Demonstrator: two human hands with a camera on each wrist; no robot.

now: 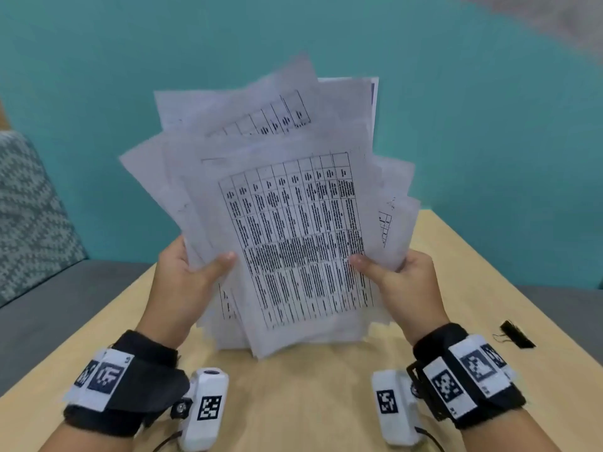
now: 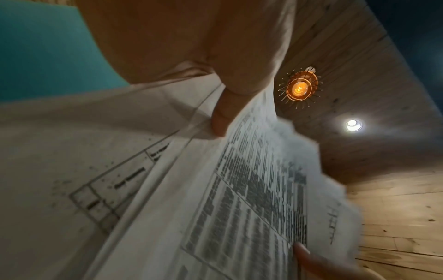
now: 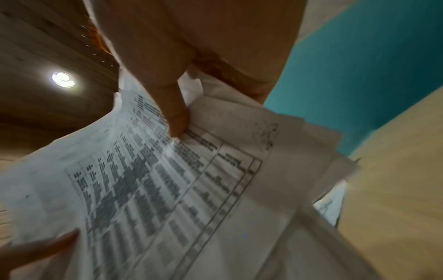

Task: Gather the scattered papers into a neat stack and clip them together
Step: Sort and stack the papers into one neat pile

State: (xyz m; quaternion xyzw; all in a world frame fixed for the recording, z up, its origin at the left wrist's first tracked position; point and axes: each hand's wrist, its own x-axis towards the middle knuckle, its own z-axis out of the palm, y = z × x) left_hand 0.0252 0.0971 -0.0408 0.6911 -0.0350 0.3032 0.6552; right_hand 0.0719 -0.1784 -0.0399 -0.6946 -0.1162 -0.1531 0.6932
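A fanned, uneven bundle of white printed papers (image 1: 287, 223) stands nearly upright above the wooden table (image 1: 293, 402), its lower edges close to the tabletop. My left hand (image 1: 192, 272) grips the bundle's left side, thumb on the front sheet. My right hand (image 1: 394, 275) grips the right side the same way. The front sheet carries a dense table of text (image 2: 239, 208), also seen in the right wrist view as papers (image 3: 167, 189). The left thumb (image 2: 230, 106) and right thumb (image 3: 175, 113) press on that sheet. A black binder clip (image 1: 517, 334) lies on the table at the right.
A grey bench seat (image 1: 65, 288) with a patterned cushion (image 1: 29, 216) sits left of the table. A teal wall (image 1: 489, 125) stands behind. Wrist cameras (image 1: 205, 409) hang below both wrists over the table's near part.
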